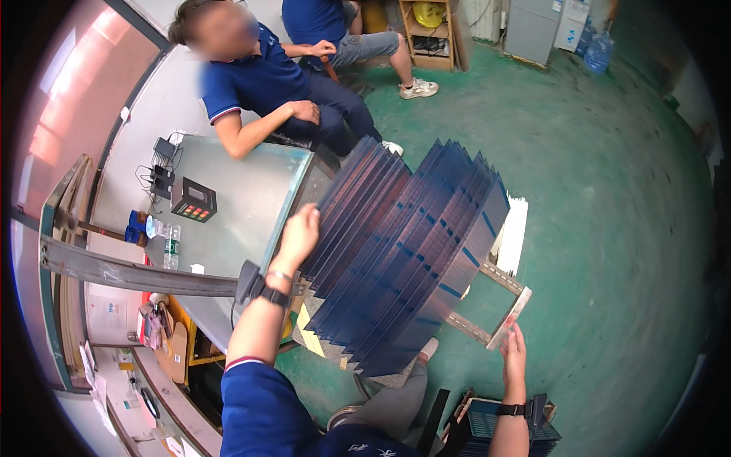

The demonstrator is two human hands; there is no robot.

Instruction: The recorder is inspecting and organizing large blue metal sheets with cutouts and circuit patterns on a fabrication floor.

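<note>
A large fanned stack of thin dark blue panels (415, 251) stands in front of me on a support with yellow-striped edges. At the stack's left edge is my left hand (301, 232), its fingers curled; whatever they pinch is too small to make out. My right hand (515, 354) is low on the right, fingers stretched out and lying against the outer corner of a slotted metal frame (520, 305). That frame sticks out from the stack's right side. A dark band with a small device is strapped on each of my wrists.
A glass-topped table (244, 171) on the left bears a small black box (194, 199) and a plastic bottle (172, 245). A metal bar (137, 276) crosses toward my left wrist. Two people sit beyond. Dark racks (487, 423) stand near my right forearm; white strips (514, 236) lie behind the frame.
</note>
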